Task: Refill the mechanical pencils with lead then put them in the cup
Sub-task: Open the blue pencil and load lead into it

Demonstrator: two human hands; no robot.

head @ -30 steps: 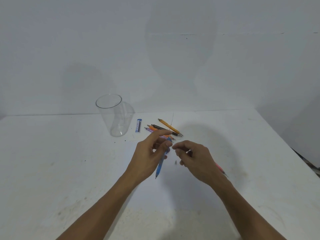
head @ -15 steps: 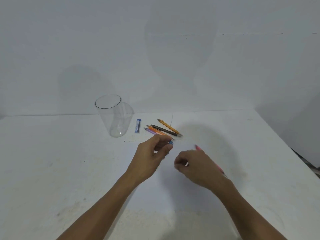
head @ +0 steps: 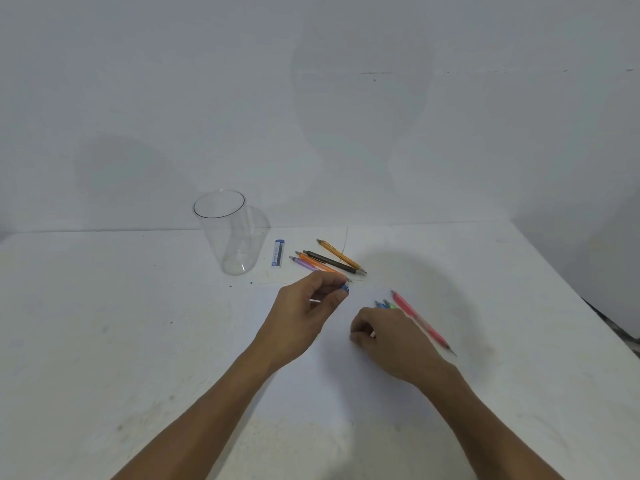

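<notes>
A clear plastic cup (head: 228, 233) stands upright at the back left of the white table (head: 104, 341). Right of it lie a blue-and-white lead case (head: 278, 252) and a pile of pencils (head: 327, 260): yellow, dark, orange and purple. My left hand (head: 304, 310) grips a blue pencil (head: 345, 288); only its end shows past my fingers. My right hand (head: 391, 337) is low over the table with curled fingers, and what its fingertips touch is hidden. A pink pencil (head: 419, 318) lies beside it, with blue and green pencil ends (head: 385, 304) peeking out behind it.
A thin lead (head: 345, 242) lies across the pile near the back wall. The table's right edge (head: 616, 337) runs diagonally, with a dark gap beyond it. The wall stands just behind the cup.
My right hand has dropped toward the table and come nearer to me, uncovering the pink pencil. My left hand has turned the blue pencil, so most of its barrel is now hidden.
</notes>
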